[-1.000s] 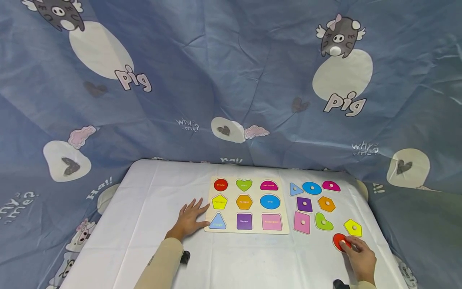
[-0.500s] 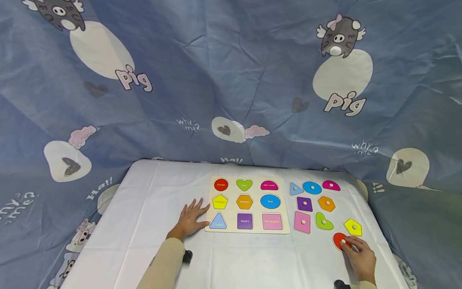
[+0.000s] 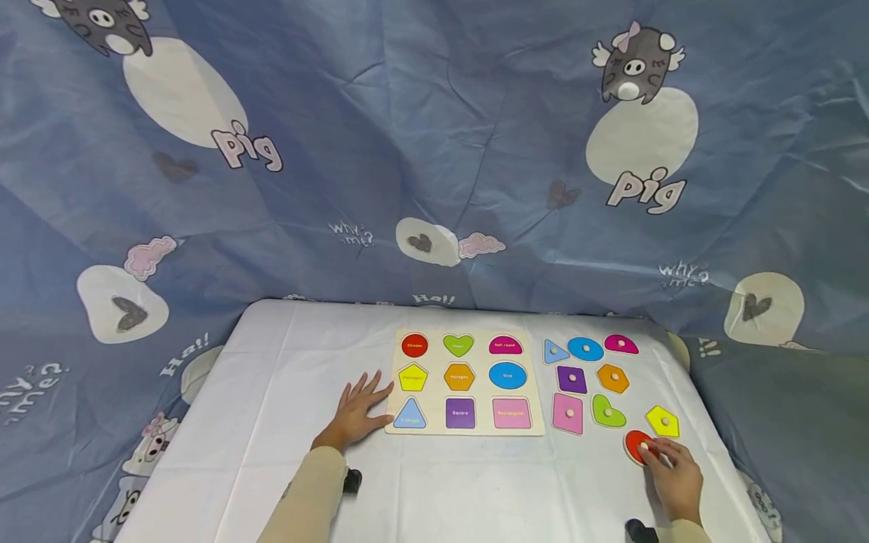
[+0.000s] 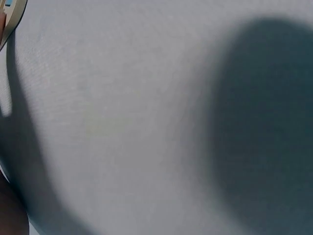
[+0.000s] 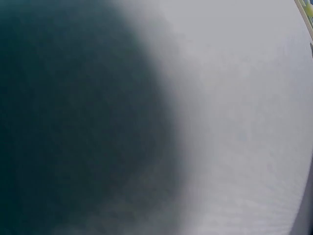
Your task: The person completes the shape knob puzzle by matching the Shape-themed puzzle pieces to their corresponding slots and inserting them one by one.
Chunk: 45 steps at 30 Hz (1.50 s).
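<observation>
In the head view a pale shape-puzzle board lies on the white-covered table. It bears coloured, labelled spots: circle, heart, half round, pentagon, hexagon, oval, triangle, square and rectangle. My left hand rests flat with spread fingers, thumb and fingertips at the board's left edge. At the right, my right hand pinches the small knob of a red circle puzzle piece, which lies on or close over the cloth. Just beyond it is a yellow pentagon piece. In the left wrist view only a corner of the board shows.
Right of the board lie more knobbed pieces: a light blue triangle, blue oval, magenta half round, purple square, orange hexagon, pink rectangle and green heart. A blue patterned cloth hangs behind.
The head view has shifted very slightly. Both hands keep their places, the left at the board's edge and the right on the red circle piece.
</observation>
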{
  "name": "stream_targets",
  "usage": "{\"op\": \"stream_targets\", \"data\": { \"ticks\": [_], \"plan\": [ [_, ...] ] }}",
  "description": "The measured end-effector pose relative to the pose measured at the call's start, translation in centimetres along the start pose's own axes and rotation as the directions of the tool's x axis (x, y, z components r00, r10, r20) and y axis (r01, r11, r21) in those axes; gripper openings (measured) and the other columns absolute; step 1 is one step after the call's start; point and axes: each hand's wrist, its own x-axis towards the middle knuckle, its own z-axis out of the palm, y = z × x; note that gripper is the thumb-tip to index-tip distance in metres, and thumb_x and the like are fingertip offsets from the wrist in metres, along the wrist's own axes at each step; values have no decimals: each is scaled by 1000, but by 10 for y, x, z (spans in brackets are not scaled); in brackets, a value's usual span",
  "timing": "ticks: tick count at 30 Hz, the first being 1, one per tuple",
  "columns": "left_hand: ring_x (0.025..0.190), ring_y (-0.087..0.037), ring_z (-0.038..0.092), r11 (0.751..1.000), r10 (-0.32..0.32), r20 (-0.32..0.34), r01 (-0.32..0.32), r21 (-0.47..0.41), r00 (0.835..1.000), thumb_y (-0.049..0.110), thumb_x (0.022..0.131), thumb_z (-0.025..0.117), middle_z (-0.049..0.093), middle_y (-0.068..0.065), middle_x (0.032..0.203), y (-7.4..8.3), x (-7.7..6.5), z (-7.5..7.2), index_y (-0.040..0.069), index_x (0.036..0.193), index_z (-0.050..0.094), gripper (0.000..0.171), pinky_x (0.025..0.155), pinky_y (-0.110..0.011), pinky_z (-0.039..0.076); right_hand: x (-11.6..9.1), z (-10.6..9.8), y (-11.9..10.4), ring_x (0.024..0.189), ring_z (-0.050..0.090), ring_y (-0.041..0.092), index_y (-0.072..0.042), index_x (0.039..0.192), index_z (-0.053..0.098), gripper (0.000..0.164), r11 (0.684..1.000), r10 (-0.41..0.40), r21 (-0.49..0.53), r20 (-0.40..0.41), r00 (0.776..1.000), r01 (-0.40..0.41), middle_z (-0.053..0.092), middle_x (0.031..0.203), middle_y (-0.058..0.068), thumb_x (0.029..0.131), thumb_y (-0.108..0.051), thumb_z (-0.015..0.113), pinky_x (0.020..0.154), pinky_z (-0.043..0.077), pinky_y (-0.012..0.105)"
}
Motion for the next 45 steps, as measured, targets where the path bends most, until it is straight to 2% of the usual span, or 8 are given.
{"op": "stream_targets", "data": {
  "ticks": [7,12,15,19,31,37,41,45],
  "plan": [
    [147,-35,10,1000,-2,2,2,-2,1000,42,85,69,24,-9,158,0,2,1,19,144,46,68,116,-57,0,-4,-1,-12,115,46,44,17,110,62,30,998,36,-46,-5,999,-36,49,118,26,87,-1,66,100,39,58],
    [147,-35,10,1000,3,-4,-3,-4,1000,42,85,69,23,-9,159,-1,3,2,19,144,46,68,116,-56,0,-12,3,-22,104,50,40,14,109,64,28,999,0,-43,-21,1000,-1,50,110,24,86,-2,67,92,41,55],
    [147,-35,10,1000,-3,-6,3,-7,1000,42,84,69,24,-9,158,-1,2,2,19,144,46,68,116,-56,0,-13,10,-29,101,50,35,13,107,66,27,998,-45,-43,-7,999,45,52,106,21,85,-2,69,85,42,46],
    [147,-35,10,1000,-20,-3,20,-3,1000,42,85,69,24,-9,159,-1,1,2,19,144,46,68,117,-55,-1,-15,21,-40,99,49,33,12,104,68,25,993,-115,-12,22,993,116,54,103,21,83,-2,71,83,39,40],
    [147,-35,11,1000,-25,-5,25,-6,1000,40,84,70,25,-10,158,-2,-2,2,19,144,47,68,116,-56,1,-20,62,-91,109,47,34,9,110,67,27,982,-178,107,201,963,159,52,108,18,88,-6,68,103,39,51],
    [147,-36,11,1000,-24,-10,24,-21,1000,38,84,71,25,-10,158,-2,-2,1,18,144,47,68,116,-56,0,-18,86,-117,109,48,33,8,109,68,28,968,-234,145,247,940,203,54,110,19,87,-8,70,98,42,48],
    [147,-35,10,1000,-25,-10,24,-19,1000,38,84,71,25,-10,158,-1,-2,2,18,144,47,68,116,-56,-1,-17,101,-133,105,50,33,7,105,70,25,954,-287,162,248,925,252,55,107,18,85,-9,73,93,47,46],
    [147,-36,11,999,-21,-16,21,-29,1000,39,83,71,25,-10,158,0,-1,3,19,143,48,68,116,-56,-1,-16,115,-149,101,51,31,5,101,72,22,943,-321,175,244,915,284,57,103,16,84,-8,74,91,46,44]
  ]
}}
